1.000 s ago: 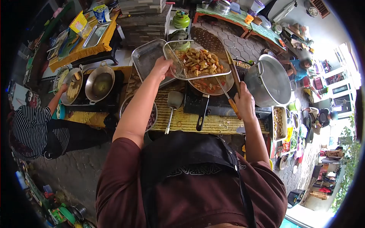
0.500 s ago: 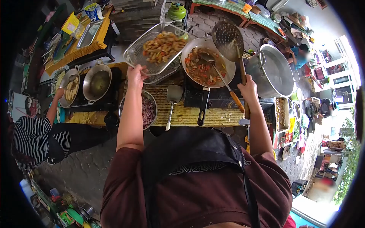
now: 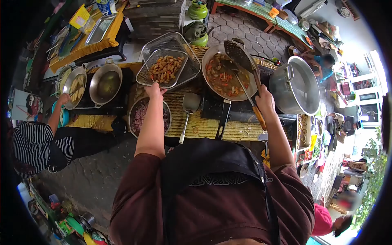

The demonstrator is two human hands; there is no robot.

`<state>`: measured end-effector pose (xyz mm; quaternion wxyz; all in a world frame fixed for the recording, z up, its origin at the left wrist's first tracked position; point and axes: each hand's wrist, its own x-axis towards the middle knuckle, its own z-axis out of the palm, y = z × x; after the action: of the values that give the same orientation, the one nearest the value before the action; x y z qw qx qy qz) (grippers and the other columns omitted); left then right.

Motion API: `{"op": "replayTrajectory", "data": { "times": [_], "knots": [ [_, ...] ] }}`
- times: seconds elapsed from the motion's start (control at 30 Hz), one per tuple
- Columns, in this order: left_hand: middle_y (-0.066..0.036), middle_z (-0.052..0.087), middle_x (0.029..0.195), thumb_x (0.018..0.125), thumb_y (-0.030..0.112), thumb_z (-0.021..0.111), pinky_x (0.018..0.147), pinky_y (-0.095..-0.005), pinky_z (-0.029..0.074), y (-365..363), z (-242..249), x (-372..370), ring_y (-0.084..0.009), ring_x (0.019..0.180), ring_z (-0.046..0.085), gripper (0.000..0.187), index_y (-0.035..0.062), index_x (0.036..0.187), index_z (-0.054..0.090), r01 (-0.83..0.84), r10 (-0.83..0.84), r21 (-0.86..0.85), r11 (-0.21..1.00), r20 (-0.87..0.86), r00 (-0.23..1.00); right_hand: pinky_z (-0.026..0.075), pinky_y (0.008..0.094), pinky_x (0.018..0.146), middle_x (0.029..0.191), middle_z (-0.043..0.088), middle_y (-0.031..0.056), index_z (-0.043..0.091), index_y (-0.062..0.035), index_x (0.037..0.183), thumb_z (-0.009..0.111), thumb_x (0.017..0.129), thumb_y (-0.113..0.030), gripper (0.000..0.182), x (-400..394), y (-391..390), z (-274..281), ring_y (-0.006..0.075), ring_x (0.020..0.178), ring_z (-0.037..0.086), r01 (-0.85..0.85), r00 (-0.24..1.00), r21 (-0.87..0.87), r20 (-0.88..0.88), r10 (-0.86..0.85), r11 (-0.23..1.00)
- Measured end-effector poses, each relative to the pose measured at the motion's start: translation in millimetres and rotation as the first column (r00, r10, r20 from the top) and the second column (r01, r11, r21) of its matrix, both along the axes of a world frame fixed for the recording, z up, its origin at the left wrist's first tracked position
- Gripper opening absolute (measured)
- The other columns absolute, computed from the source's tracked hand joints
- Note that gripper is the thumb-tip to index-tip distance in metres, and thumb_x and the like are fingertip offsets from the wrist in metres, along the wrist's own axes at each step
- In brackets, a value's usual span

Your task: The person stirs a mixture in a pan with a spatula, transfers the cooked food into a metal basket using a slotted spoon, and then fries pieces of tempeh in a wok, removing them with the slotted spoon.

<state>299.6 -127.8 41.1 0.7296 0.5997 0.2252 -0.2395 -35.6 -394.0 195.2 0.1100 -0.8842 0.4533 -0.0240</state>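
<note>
Your left hand (image 3: 155, 90) has its grip closed on the near rim of the wire basket (image 3: 162, 68) of fried pieces, which sits in a mesh tray (image 3: 183, 45) at 11 o'clock on the bench (image 3: 204, 124). Your right hand (image 3: 264, 100) grips the slotted skimmer (image 3: 240, 55), its head over the frying pan (image 3: 212, 87) at 12 o'clock, beside the big steel pot (image 3: 295, 87)

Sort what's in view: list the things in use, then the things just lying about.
In use: left hand at wire basket of fried pieces; right hand holding skimmer over frying pan.
Lying about: spatula, big pot, wok.
</note>
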Motion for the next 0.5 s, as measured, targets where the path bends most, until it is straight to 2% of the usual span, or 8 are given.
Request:
{"op": "replayTrajectory", "data": {
  "times": [0.03,0.1,0.13,0.2,0.3,0.37,0.5],
  "knots": [
    [-0.018,0.041,0.117,0.088,0.005,0.046,0.067,-0.0467,0.055,-3,-2,-1,-0.0298,0.083,0.055,0.049,0.0071,0.130,0.020,0.005,-0.005,-0.004,1.000,-0.002,1.000,0.047,0.0492,0.073,0.090,0.061,0.0259,0.042,-0.0027,0.116,0.057,0.075,-0.010,0.044,0,1,3,0.0435,0.086,0.058,-0.043,0.999,-0.007,0.009,0.043,0.999],
    [-0.018,0.047,0.100,0.080,-0.001,0.047,0.057,-0.0462,0.058,-7,-9,-3,-0.0282,0.068,0.056,0.051,0.0046,0.124,0.023,-0.024,0.024,0.033,0.999,-0.024,0.999,0.047,0.0489,0.072,0.092,0.060,0.0248,0.042,-0.0032,0.117,0.056,0.075,-0.010,0.045,3,1,3,0.0427,0.086,0.058,-0.028,0.999,-0.058,0.026,0.029,0.998],
    [-0.015,0.044,0.096,0.082,-0.001,0.047,0.060,-0.0448,0.059,-8,-12,-4,-0.0239,0.067,0.052,0.051,0.0023,0.125,0.021,0.023,-0.023,0.062,0.998,-0.008,1.000,0.047,0.0488,0.072,0.093,0.060,0.0244,0.042,-0.0036,0.118,0.055,0.075,-0.010,0.045,6,-3,2,0.0421,0.086,0.059,-0.004,1.000,-0.074,0.004,0.004,0.997],
    [-0.014,0.043,0.095,0.083,-0.001,0.047,0.062,-0.0450,0.059,-13,-10,-10,-0.0227,0.068,0.050,0.050,0.0030,0.125,0.022,-0.002,0.002,0.071,0.998,-0.007,1.000,0.047,0.0488,0.072,0.093,0.060,0.0241,0.041,-0.0040,0.118,0.055,0.075,-0.010,0.045,6,-8,-4,0.0415,0.086,0.059,0.023,0.999,-0.085,-0.020,-0.025,0.996],
    [-0.014,0.042,0.096,0.084,-0.002,0.047,0.065,-0.0459,0.059,-17,-7,-13,-0.0214,0.071,0.049,0.047,0.0040,0.124,0.023,-0.018,0.019,0.077,0.997,-0.019,1.000,0.047,0.0487,0.071,0.092,0.060,0.0226,0.041,-0.0050,0.119,0.054,0.075,-0.009,0.046,-3,-18,-11,0.0405,0.086,0.059,-0.029,0.999,-0.076,-0.017,0.027,0.997],
    [-0.014,0.041,0.097,0.085,-0.002,0.048,0.067,-0.0465,0.059,-17,-9,-12,-0.0213,0.072,0.049,0.046,0.0044,0.124,0.024,-0.003,0.005,0.081,0.997,-0.036,0.999,0.047,0.0487,0.071,0.093,0.059,0.0212,0.040,-0.0054,0.121,0.054,0.076,-0.008,0.047,-9,-18,-11,0.0402,0.086,0.059,-0.153,0.988,-0.083,-0.024,0.152,0.985],
    [-0.015,0.043,0.100,0.086,0.001,0.051,0.072,-0.0477,0.058,-15,-11,-11,-0.0231,0.076,0.051,0.046,0.0047,0.123,0.025,0.022,-0.016,0.074,0.997,-0.080,0.997,0.048,0.0480,0.070,0.095,0.059,0.0197,0.040,-0.0062,0.122,0.054,0.076,-0.008,0.048,-8,-15,-7,0.0388,0.086,0.059,-0.135,0.990,-0.104,-0.050,0.130,0.985]
  ]
}}
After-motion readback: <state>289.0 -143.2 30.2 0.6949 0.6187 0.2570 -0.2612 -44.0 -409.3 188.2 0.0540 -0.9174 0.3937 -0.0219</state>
